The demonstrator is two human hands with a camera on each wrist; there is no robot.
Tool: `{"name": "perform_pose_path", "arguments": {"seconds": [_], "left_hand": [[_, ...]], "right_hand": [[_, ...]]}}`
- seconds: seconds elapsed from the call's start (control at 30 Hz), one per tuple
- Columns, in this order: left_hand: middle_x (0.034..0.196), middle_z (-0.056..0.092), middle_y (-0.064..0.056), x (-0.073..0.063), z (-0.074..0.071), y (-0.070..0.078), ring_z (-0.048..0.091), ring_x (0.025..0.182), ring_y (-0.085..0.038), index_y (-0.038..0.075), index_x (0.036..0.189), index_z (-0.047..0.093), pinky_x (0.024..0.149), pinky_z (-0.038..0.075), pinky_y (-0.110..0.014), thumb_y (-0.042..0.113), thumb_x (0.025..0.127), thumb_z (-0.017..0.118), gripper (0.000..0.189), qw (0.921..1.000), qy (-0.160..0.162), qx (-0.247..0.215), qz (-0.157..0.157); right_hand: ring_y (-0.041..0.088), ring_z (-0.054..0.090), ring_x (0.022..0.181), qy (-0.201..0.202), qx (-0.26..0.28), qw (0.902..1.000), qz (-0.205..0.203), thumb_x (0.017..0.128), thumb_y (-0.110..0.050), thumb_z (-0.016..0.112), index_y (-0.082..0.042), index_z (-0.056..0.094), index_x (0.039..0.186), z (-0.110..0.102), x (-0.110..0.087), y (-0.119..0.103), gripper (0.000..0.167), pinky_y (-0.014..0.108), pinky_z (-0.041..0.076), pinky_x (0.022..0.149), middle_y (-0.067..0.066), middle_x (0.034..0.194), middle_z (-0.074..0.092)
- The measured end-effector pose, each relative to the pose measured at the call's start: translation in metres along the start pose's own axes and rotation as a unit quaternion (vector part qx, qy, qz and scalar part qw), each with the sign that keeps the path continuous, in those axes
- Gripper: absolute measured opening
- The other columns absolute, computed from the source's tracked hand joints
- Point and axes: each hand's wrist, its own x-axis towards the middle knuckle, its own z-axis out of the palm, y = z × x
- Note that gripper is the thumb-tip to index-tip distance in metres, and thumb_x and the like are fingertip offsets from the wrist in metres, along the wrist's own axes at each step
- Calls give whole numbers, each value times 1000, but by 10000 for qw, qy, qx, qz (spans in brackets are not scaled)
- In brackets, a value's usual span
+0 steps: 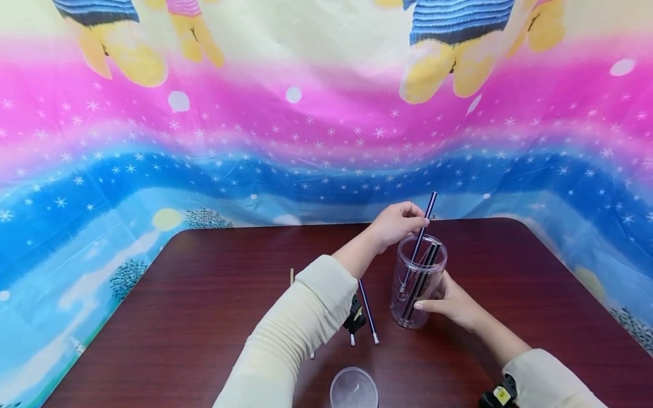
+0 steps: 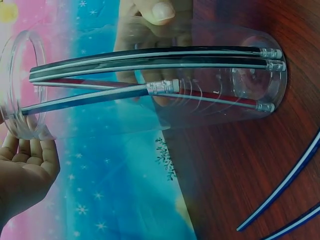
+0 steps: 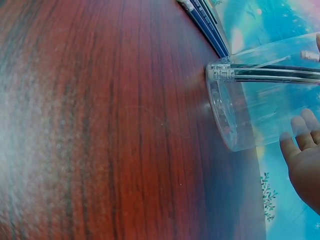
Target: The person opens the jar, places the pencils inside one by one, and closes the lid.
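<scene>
Between thumb and fingers, my left hand [image 1: 400, 224] pinches a blue striped pencil [image 1: 431, 207] above the rim of a clear plastic jar [image 1: 396, 277]. The pencil slants into the jar, with its eraser end down, partway above the bottom. My right hand [image 1: 454, 303] grips the jar from the right side, its thumb on the near wall. Two black pencils with white stripes [image 2: 150, 61] and a red pencil [image 2: 215, 97] lean inside, their eraser ends at the jar's base. In the right wrist view, the fingers [image 3: 302, 130] lie along the jar's wall.
Several pencils lie on the dark red wooden table [image 1: 204, 306] left of the jar, among them a blue striped pencil [image 1: 368, 311]. My left sleeve [image 1: 285, 328] covers part of them. A round clear lid [image 1: 354, 371] lies at the near edge of view. Behind hangs a colourful printed cloth [image 1: 285, 136].
</scene>
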Motion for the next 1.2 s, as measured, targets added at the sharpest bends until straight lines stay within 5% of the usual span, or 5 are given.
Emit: {"name": "perform_pose_path", "arguments": {"seconds": [0.53,0.83,1.2], "left_hand": [[77,54,1,4,7,-1,54,74,-8,3,88,58,75,46,-28,8,83,57,8,9997,-224,11,79],[80,55,1,1,8,3,53,75,-7,4,90,60,75,46,-28,9,82,57,10,9988,-396,178,231],[84,58,-1,4,7,3,54,76,-10,10,89,62,69,46,-25,15,82,58,9,9969,-419,588,316]], "right_hand": [[22,43,108,9,-149,9997,169,76,-6,63,-9,9,134,-1,2,-2,80,22,39,82,22,129,32],[9,47,103,12,-19,9999,136,76,-4,63,-5,9,133,0,1,-1,79,19,39,81,25,126,34],[18,46,106,15,-35,9999,138,76,-4,63,-6,9,134,-1,1,0,79,20,40,81,24,126,34]]}}
